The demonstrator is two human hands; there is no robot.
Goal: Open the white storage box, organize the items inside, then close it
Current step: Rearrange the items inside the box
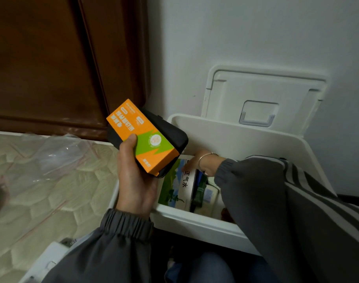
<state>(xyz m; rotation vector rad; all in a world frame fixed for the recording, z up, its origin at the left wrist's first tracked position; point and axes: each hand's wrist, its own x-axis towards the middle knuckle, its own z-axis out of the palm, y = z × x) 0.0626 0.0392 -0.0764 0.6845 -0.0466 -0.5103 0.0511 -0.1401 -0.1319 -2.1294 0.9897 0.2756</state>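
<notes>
Carton (146, 137) in left grip (134, 180) above open white storage box (197, 224)

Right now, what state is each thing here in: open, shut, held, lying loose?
White plastic storage box, open, items inside.
White plastic lid, raised against the wall.
Black rounded case, held, bottom of a stack.
Orange and green cardboard carton, closed, stacked on the case.
Left hand, grips carton and case together.
Right hand, reaching into the box, grip hidden.
Green and white carton, upright inside the box.
</notes>
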